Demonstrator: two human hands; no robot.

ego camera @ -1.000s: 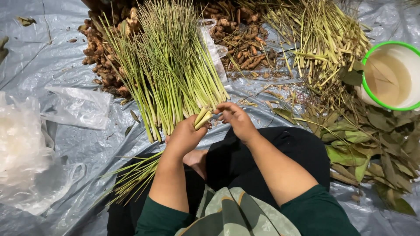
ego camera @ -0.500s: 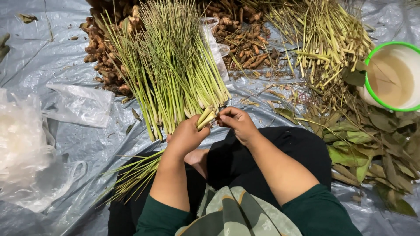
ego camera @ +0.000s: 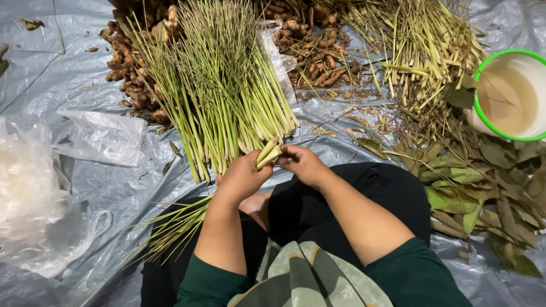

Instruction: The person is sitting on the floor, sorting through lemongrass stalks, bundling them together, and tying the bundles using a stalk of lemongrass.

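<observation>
My left hand [ego camera: 242, 177] grips a small bunch of lemongrass stalks [ego camera: 268, 153] near their pale cut ends; their green tops trail down past my left knee [ego camera: 170, 227]. My right hand [ego camera: 303, 164] pinches the same cut ends from the right, fingers closed on them. Both hands meet just below a large fanned pile of lemongrass [ego camera: 219, 85] lying on the grey plastic sheet [ego camera: 85, 74].
Brown ginger-like roots [ego camera: 318, 51] lie behind the pile. A heap of trimmed stalks [ego camera: 426, 45] and dry green leaves [ego camera: 483, 182] sits at right, beside a white bucket with a green rim [ego camera: 512, 94]. Clear plastic bags [ego camera: 34, 193] lie at left.
Both hands stayed close together on the stalk ends, shifting only slightly; the bunch in my left hand tilted a little.
</observation>
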